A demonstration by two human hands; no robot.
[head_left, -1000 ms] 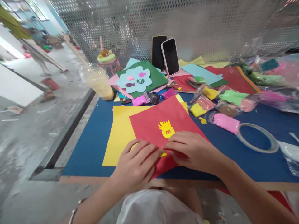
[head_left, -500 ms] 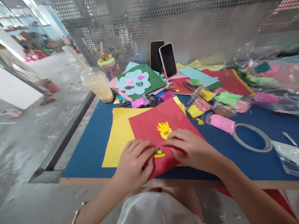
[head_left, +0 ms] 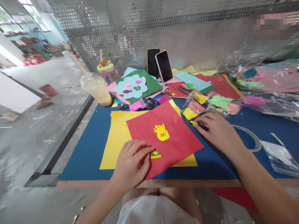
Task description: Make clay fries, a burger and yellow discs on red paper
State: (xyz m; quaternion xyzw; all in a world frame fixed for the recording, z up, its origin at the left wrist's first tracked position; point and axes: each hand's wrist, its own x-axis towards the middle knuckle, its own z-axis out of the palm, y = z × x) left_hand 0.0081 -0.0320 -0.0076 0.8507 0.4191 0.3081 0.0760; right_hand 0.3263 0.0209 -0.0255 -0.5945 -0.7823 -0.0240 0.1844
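My left hand point(head_left: 134, 158) rests on a square of red paper point(head_left: 179, 143), its fingers loosely bent and its thumb apart. By its fingertips is a small clay burger shape point(head_left: 155, 154) in yellow and green. Above that, a yellow clay box of fries point(head_left: 163, 133) with a red M lies on the same sheet. My right hand point(head_left: 213, 130) is to the right of the paper, thumb and fingertips pinched on a small yellow clay piece point(head_left: 193, 123) at the table. The red sheet lies turned over a yellow sheet point(head_left: 109, 143).
Bagged clay point(head_left: 189, 114) in several colours lies behind my right hand. A tape roll point(head_left: 257, 143) is partly hidden by that arm. Two phones point(head_left: 164, 67) lean on the perforated metal panel point(head_left: 198, 40). A drink cup point(head_left: 99, 90) stands at the left table edge.
My right hand has moved right, off the red paper, to the yellow clay piece. My left hand stays beside the burger shape. The view has shifted slightly.
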